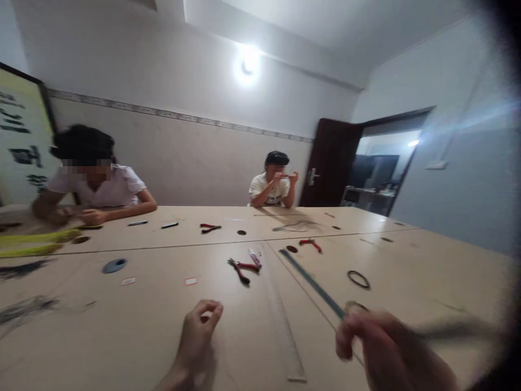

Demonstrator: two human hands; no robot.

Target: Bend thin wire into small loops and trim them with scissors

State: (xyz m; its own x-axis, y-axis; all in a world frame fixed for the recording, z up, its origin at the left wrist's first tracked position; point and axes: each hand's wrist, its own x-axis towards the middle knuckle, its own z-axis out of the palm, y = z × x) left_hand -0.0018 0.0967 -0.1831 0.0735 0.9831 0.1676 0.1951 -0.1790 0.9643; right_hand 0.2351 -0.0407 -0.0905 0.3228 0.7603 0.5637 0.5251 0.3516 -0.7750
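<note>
A: What is the right hand doing?

B: It is curling around a thin gray stick. The stick is sticking out to the right, above the table. It is very blurry, so I cannot tell what it is made of or how tight the grip is.

A: And the left hand?

B: It is staying open a little. Its thumb and finger are bending toward each other with a gap between them, and I am not seeing anything in it.

A: How is a person holding a thin stick well?

B: By keeping the fingers snug around it and moving slowly. Slow hands are making less blur, too. The stick is staying clear of the long blue strip, whose end is near the right hand.

A: What else is lying close by?

B: A dark ring is lying on the table, and a clear ruler is lying between the hands. Red pliers are resting farther ahead.

A: What is hard to see?

B: The right hand is cut off by the bottom of the picture, and the far end of the stick is fading into a dark edge. Something round is peeking out behind the right fingers, but I cannot tell what it is.
</note>
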